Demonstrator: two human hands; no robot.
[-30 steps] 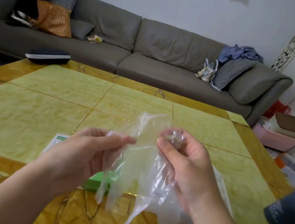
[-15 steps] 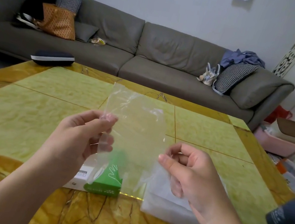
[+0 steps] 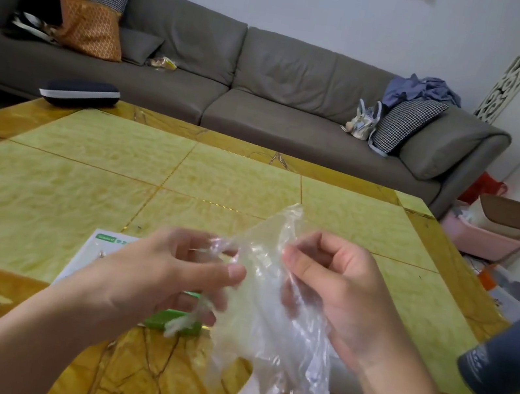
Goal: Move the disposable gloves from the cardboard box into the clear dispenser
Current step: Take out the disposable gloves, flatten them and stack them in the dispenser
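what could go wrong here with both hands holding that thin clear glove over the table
1. The thin clear plastic glove is pinched between the left hand and right hand; pulling apart could stretch or tear the film.
2. Its loose end dangles past the yellow marble table edge, so a slipped pinch may drop it to the floor.
3. The hands and glove hide most of the white and green cardboard box, so a blind reach could knock it.

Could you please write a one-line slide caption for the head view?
Both hands, left hand and right hand, hold a clear disposable glove above the green-and-white box.
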